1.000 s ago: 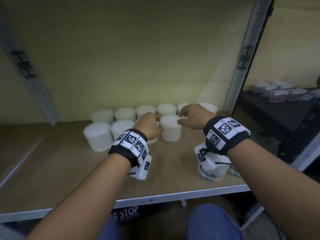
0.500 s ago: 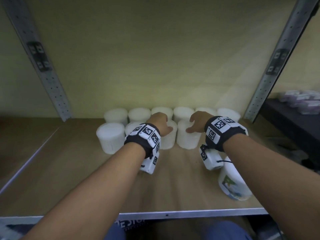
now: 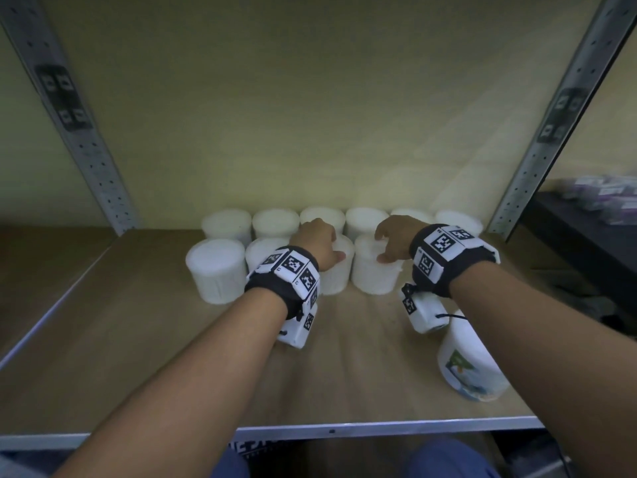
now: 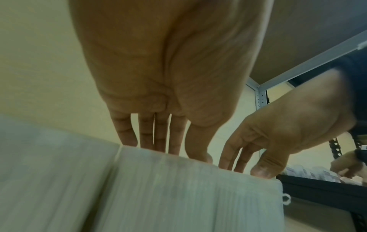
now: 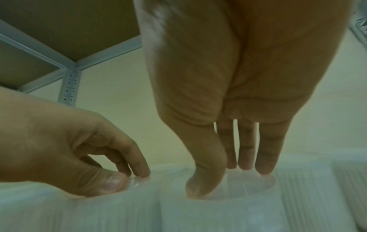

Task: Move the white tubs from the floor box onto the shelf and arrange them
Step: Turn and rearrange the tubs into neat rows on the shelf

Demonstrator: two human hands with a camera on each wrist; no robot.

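Note:
Two rows of white tubs stand at the back of the wooden shelf (image 3: 138, 339). My left hand (image 3: 319, 241) grips the lid of the third front-row tub (image 3: 336, 281) from above, with its fingers over the far rim and its thumb on the near rim (image 4: 168, 149). Next to it, my right hand (image 3: 394, 239) holds the neighbouring front-row tub (image 3: 374, 277) by the top, thumb and fingertips on the lid (image 5: 228, 172). Both tubs stand upright and close together. The front row's left end tub (image 3: 215, 270) is untouched.
A white tub with a coloured label (image 3: 468, 360) stands near the shelf's front right edge, below my right wrist. Grey perforated uprights (image 3: 86, 143) (image 3: 551, 132) frame the bay. A dark table with small packs (image 3: 586, 243) lies to the right. Bare board stretches left and front.
Both hands have stayed on the same two front-row tubs. My view has swung left and closer, and the labelled tub now shows in full beside my right wrist.

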